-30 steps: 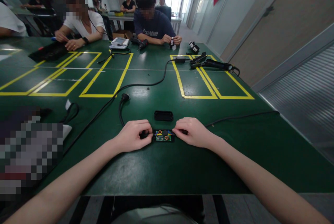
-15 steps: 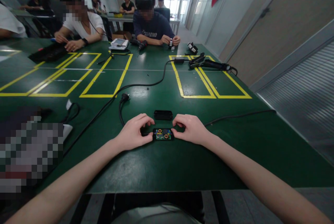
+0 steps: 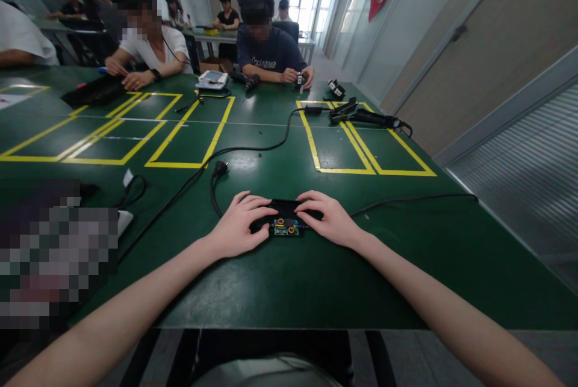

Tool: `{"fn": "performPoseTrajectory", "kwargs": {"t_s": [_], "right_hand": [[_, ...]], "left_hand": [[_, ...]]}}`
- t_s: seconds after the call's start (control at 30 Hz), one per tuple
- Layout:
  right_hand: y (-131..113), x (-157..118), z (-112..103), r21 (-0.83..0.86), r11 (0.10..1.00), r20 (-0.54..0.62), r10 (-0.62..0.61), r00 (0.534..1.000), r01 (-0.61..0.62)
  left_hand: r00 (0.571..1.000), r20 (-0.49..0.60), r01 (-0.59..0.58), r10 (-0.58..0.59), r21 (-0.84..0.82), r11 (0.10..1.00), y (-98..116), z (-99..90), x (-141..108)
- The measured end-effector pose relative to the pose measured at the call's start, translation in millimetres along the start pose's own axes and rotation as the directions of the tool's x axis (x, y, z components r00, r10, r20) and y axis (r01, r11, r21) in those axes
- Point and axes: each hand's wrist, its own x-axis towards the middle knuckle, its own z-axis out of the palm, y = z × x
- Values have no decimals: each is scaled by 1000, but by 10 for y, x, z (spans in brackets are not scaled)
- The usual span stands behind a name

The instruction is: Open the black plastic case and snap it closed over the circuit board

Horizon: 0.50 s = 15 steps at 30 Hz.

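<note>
A small open black case holds a green circuit board (image 3: 287,228) with two copper-wound ring coils, lying on the table in front of me. Directly behind it is the black case cover (image 3: 285,208). My left hand (image 3: 241,221) has its fingertips curled on the cover's left end, while its thumb rests by the left end of the case. At the opposite end, my right hand (image 3: 332,218) has fingers and thumb closed around the cover's right end. Black cables run from either side behind my hands; where they meet the case is partly hidden.
On the green table (image 3: 253,291), a black plug (image 3: 220,168) and long cord lie beyond my left hand. A pixelated pile (image 3: 58,254) sits at left. Black tools (image 3: 361,115) lie at far right. Co-workers sit across, one handling a small part (image 3: 300,79).
Both hands have moved forward from the ends of the open case to the black cover. The cover now sits closer to the case, its gap nearly gone. The camera view has shifted slightly.
</note>
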Motion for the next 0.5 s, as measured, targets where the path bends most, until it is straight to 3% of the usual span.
{"fn": "performPoseTrajectory", "kwargs": {"t_s": [0.2, 0.5], "right_hand": [[-45, -5, -6, 278, 960, -76, 68, 995, -45], [-77, -9, 25, 415, 901, -62, 164, 984, -124]], "left_hand": [[996, -94, -10, 1, -95, 995, 21, -16, -18], [990, -131, 9, -58, -345, 939, 88, -3, -50]]}}
